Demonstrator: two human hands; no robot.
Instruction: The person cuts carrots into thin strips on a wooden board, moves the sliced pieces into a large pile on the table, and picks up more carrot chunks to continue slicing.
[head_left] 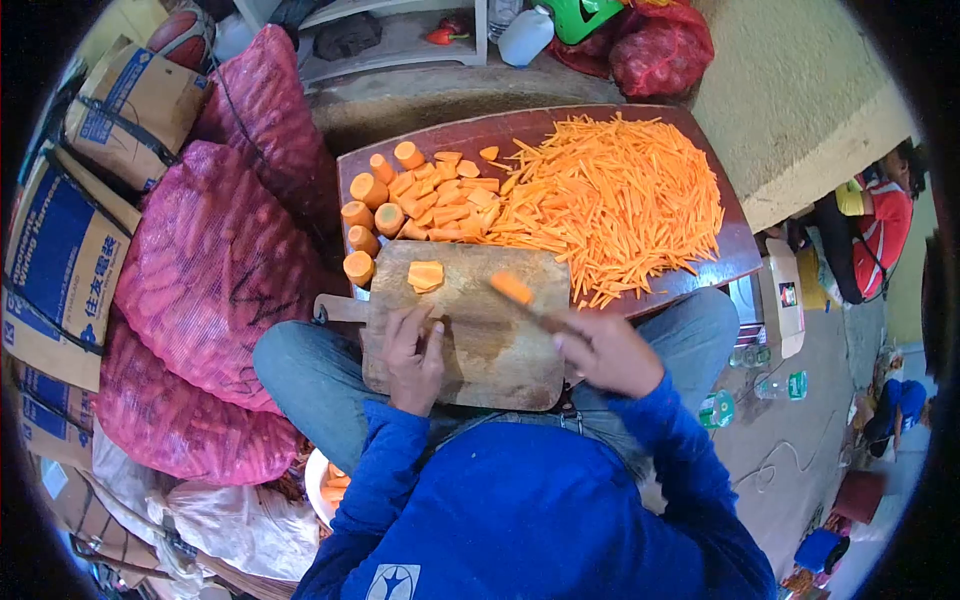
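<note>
My left hand rests on the wooden chopping board, its thumb and fingers apart. Just beyond its fingertips lie a few flat carrot slices. My right hand, blurred by motion, grips a knife by the handle. The blade angles up and left over the board. A carrot piece shows at the blade, near the board's far right. The board lies across my lap, against the table edge.
On the dark red table sit a big heap of carrot sticks, carrot chunks and cut slices. Pink mesh sacks and cardboard boxes crowd the left. Plastic bottles lie on the floor at right.
</note>
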